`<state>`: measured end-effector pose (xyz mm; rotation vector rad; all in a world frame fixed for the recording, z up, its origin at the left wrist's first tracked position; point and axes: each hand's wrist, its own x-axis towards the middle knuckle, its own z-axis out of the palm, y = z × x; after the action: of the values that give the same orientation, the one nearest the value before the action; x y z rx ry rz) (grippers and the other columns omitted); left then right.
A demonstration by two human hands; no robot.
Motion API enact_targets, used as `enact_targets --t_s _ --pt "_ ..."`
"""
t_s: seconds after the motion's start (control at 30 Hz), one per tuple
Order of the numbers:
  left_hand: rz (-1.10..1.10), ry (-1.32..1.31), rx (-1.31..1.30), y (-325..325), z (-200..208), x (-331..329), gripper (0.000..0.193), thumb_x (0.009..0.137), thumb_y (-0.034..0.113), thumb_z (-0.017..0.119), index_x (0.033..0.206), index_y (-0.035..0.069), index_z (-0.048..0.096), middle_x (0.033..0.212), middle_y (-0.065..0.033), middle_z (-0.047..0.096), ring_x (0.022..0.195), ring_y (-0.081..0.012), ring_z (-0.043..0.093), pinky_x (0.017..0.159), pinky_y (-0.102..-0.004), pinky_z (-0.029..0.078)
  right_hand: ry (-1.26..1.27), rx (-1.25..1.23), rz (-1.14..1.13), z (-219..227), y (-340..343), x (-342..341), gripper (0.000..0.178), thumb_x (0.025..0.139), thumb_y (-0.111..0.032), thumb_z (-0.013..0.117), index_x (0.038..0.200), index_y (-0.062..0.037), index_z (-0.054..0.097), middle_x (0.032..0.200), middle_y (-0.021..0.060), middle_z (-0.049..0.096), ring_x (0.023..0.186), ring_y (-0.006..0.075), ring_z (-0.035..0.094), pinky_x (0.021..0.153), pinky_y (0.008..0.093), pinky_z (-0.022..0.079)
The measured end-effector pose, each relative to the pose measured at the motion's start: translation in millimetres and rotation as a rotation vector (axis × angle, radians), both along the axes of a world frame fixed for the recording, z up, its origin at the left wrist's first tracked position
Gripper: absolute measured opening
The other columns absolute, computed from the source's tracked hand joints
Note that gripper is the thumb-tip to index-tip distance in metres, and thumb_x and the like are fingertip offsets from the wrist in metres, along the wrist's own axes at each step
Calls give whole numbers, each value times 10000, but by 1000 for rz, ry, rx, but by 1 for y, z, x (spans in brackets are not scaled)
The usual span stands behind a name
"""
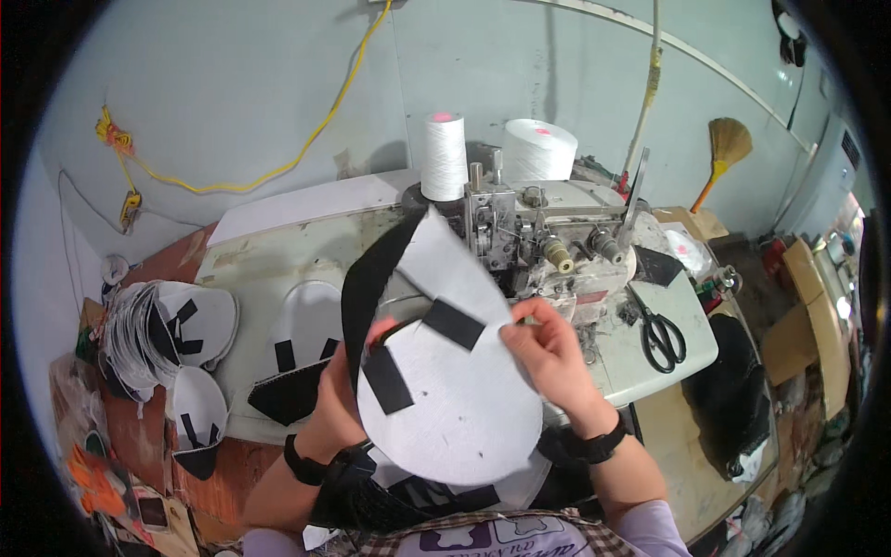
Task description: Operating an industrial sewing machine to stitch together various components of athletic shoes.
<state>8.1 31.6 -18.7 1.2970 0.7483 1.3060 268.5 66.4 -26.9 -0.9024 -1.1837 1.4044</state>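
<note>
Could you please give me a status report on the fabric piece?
Left hand, right hand: both gripping white fabric piece. Black strips facing camera. Sewing machine just beyond.

The fabric piece (455, 399) is white with black patches (454, 324), the cord (232, 188) yellow, the wall (232, 93) pale blue-grey.

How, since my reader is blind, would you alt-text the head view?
Two hands hold a white cloth-like piece with black strips before a sewing machine. Similar pieces are stacked at left; black scissors lie at right.
</note>
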Motion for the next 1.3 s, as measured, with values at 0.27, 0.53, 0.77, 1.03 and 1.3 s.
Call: enact_targets --t_s 0.27,0.53,0.77,1.03,1.3 --pt "-163 20 -60 9 22 12 541 961 395 592 1276 -44 561 1205 -126 656 1113 -210 619 975 -361 474 119 -203 114 -9 -22 -11 358 960 -20 546 1316 -62 554 799 -43 632 640 9 491 567 181 390" --pt "33 -335 -305 76 17 15 456 1021 385 486 1245 -1 580 1127 -97 672 1015 -187 634 920 -335 485 -165 145 -150 -39 -21 -29 248 995 -70 552 1206 -25 676 869 -37 644 754 12 504 665 158 412" --pt "69 -476 -113 103 21 -21 373 995 351 544 1186 36 602 1086 -82 677 1000 -197 632 888 -350 488 38 -64 116 -30 -17 -42 289 1013 -98 531 1275 -24 624 914 47 694 805 73 646 737 221 538" --pt "162 254 -92 -26 -1 -33 236 839 46 607 1055 -24 669 1023 -120 697 926 -248 672 868 -349 520 -116 31 178 -39 -17 -25 332 991 15 502 1310 -2 593 1077 62 688 914 86 628 827 230 516" --pt "-101 614 109 -29 -4 -14 202 870 27 570 995 -62 700 783 -46 690 713 -117 611 645 -276 475 -339 391 -43 -31 -34 -12 408 867 100 506 1229 -22 650 1050 162 708 910 207 690 816 300 533"
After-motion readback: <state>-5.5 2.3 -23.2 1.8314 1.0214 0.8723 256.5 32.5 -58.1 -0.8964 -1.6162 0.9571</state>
